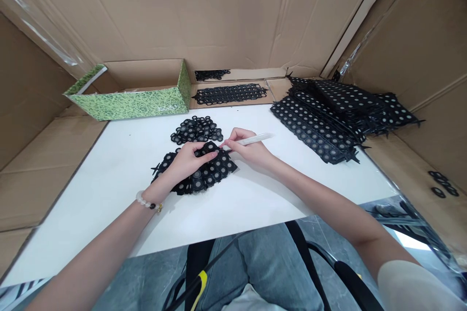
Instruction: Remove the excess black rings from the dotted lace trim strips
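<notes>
My left hand (pixel 188 161) grips a black rubber sheet (pixel 215 171) covered with rows of round discs with grey centres, thumb on top and fingers along its far edge. In my right hand (pixel 251 149) is a white pen-like tool (pixel 257 139), pinched near its lower end. Its tip meets the sheet's upper right edge; the exact contact point is hidden by my fingers. The sheet lies bunched on the white table. Just beyond it sits a heap of loose black rings (pixel 197 129) with grey centres.
A green patterned box (pixel 138 106) stands at the back left. Stacked black dotted sheets (pixel 310 129) lie at the right. A ring-holed black strip (pixel 229 93) rests on cardboard at the back. Several rings (pixel 443 183) are on the right ledge. Cardboard walls (pixel 219 14) enclose the white table (pixel 120 175).
</notes>
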Action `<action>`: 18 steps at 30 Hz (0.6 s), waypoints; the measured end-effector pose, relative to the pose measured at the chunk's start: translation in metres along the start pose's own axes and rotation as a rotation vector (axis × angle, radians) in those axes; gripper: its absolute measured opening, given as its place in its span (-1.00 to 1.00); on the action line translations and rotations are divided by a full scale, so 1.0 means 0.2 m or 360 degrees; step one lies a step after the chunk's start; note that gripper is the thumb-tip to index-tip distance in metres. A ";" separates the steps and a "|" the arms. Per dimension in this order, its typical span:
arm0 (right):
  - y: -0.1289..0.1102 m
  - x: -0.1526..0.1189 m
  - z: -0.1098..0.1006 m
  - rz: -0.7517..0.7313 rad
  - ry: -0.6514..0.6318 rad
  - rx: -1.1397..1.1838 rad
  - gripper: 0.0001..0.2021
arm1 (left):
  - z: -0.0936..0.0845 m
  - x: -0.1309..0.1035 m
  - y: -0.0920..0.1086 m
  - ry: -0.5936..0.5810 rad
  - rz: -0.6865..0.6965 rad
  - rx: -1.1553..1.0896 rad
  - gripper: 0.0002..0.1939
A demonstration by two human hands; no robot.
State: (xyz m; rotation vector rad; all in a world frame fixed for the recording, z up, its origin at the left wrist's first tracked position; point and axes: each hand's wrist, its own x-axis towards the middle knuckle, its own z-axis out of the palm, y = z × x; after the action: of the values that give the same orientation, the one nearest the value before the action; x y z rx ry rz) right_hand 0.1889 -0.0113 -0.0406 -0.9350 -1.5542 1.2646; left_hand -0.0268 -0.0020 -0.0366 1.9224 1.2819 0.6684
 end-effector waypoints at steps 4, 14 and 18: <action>-0.01 0.00 0.00 -0.0003 0.0002 0.0033 -0.68 | 0.00 0.00 -0.01 0.0015 0.0022 0.0013 -0.61; 0.01 -0.03 0.01 -0.0177 0.0053 -0.0502 -0.79 | 0.01 0.01 0.00 0.0011 0.0078 -0.0049 -0.68; 0.01 -0.05 0.05 -0.0223 0.0054 -0.0668 -0.81 | 0.02 0.01 -0.01 0.0028 0.0063 -0.0112 -0.68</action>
State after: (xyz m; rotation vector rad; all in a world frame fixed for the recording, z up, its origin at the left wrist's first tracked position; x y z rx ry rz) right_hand 0.1816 -0.0232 -0.0442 -1.0775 -1.8620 0.8334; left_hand -0.0241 -0.0011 -0.0399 1.8926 1.2178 0.7424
